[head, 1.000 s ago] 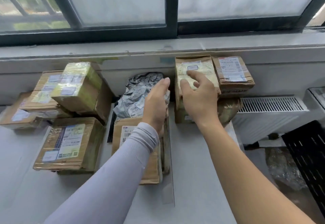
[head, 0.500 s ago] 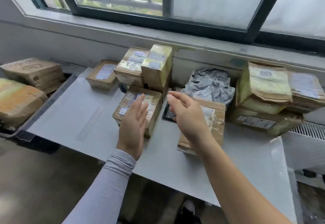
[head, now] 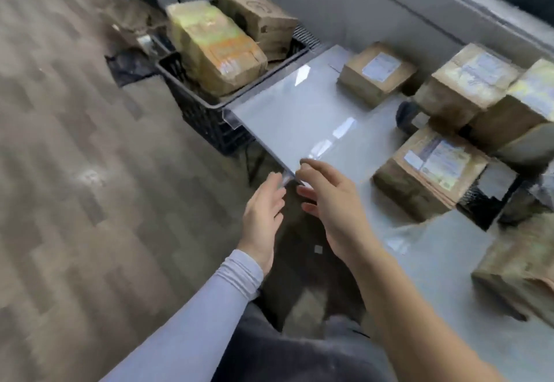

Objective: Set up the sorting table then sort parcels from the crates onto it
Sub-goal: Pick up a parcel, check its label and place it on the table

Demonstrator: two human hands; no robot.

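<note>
Parcels already crowd the desk; the crate off its far corner holds more. Both grips, left hand and right hand, are spread, empty.

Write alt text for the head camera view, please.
Two empty hands, left hand and right hand, reach toward a black crate holding two parcels beside a grey table carrying several cardboard parcels.

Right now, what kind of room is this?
Probably a parcel sorting room: taped cardboard parcels with labels sit on a grey table, and a black crate on the floor beside it holds more.
</note>
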